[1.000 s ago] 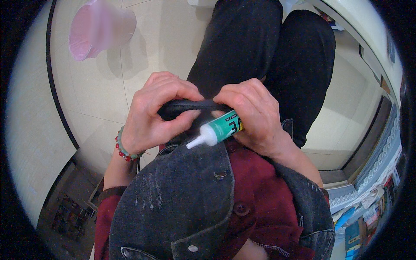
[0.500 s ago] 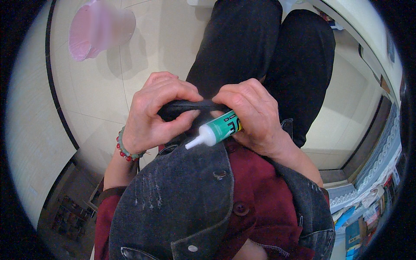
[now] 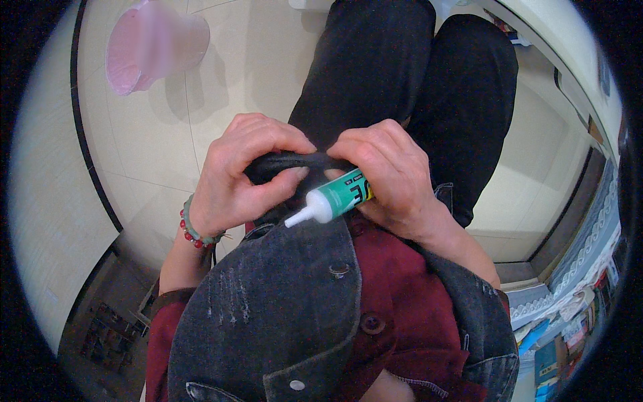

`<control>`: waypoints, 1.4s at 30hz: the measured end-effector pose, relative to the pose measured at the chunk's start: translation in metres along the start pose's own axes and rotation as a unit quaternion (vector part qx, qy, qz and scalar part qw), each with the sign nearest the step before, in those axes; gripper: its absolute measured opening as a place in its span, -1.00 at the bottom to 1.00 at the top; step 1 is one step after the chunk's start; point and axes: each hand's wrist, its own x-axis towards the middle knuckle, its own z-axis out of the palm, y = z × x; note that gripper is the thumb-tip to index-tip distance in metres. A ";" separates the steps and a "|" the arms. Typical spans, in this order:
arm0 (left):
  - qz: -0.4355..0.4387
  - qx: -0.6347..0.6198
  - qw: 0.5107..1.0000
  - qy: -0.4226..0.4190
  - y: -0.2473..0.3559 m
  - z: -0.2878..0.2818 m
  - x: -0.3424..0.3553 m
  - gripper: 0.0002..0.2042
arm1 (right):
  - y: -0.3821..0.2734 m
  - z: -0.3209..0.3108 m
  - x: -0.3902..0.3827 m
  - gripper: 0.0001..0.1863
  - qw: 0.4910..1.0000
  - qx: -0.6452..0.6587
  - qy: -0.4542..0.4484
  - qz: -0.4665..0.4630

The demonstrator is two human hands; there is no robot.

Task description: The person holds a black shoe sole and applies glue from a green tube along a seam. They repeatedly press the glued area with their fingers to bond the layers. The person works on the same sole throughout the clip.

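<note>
My left hand (image 3: pixel 244 167) is closed round one end of a dark, soft-looking black piece (image 3: pixel 281 161), thumb below and fingers above. My right hand (image 3: pixel 392 177) pinches the other end, so the piece stretches between both hands over my lap. What kind of thing it is, I cannot make out. Tucked in the same right hand is a green glue tube (image 3: pixel 343 194) with a white tapered nozzle. Its nozzle points down and left, over the front of my dark denim vest (image 3: pixel 268 288); the tube's rear end is hidden by my palm.
A pink wastebasket (image 3: pixel 194 37) with a liner stands on the pale tiled floor (image 3: pixel 234 67) at the upper left. My black-trousered legs (image 3: pixel 365 74) extend ahead. A white table edge (image 3: pixel 559 47) curves along the right, with books and papers (image 3: pixel 566 342) at the lower right.
Both hands keep their grip on the black piece, nearly still. The glue tube's nozzle has shifted very slightly up and left.
</note>
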 end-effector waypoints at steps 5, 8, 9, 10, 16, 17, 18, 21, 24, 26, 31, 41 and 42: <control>-0.005 -0.001 1.000 -0.007 0.000 0.000 0.001 -0.74 | 0.001 0.000 0.001 -0.66 1.000 -0.001 0.000 -0.003; -0.004 0.002 1.000 -0.007 0.000 0.000 0.002 -0.74 | 0.002 -0.001 0.001 -0.66 1.000 0.002 -0.004 -0.003; -0.001 0.005 1.000 -0.006 0.000 0.000 0.002 -0.74 | 0.002 -0.001 0.001 -0.66 1.000 0.003 -0.005 -0.003; -0.003 0.004 1.000 -0.006 0.000 0.000 0.002 -0.74 | 0.002 -0.001 0.001 -0.66 1.000 0.003 -0.005 -0.002; -0.008 0.000 1.000 -0.001 0.000 0.001 0.003 -0.74 | 0.003 -0.002 0.002 -0.66 1.000 0.005 -0.004 0.002; -0.011 -0.002 1.000 0.000 0.001 0.002 0.003 -0.74 | 0.002 -0.003 0.002 -0.66 1.000 0.005 -0.006 0.003; -0.014 -0.004 1.000 0.001 0.001 0.002 0.003 -0.74 | 0.002 -0.003 0.002 -0.66 1.000 0.006 -0.006 0.004; -0.008 0.007 1.000 -0.001 0.001 0.001 0.004 -0.74 | 0.002 -0.004 0.002 -0.65 1.000 0.007 -0.006 0.006; -0.007 0.007 1.000 -0.002 0.001 0.000 0.004 -0.74 | 0.002 -0.003 0.003 -0.64 1.000 0.009 -0.008 0.006; -0.018 0.004 1.000 -0.004 0.002 0.000 0.003 -0.74 | 0.002 -0.003 0.003 -0.64 1.000 0.013 -0.011 0.008; -0.016 0.002 1.000 -0.003 0.001 0.001 0.002 -0.74 | 0.001 -0.004 0.003 -0.61 1.000 0.014 -0.019 0.013; 0.015 0.014 0.999 0.025 0.002 0.003 0.003 -0.79 | 0.000 -0.019 0.000 -0.55 0.999 -0.019 -0.036 0.034; 0.014 0.012 0.999 0.027 0.002 0.003 0.003 -0.79 | 0.001 -0.018 -0.001 -0.57 0.999 -0.015 -0.035 0.028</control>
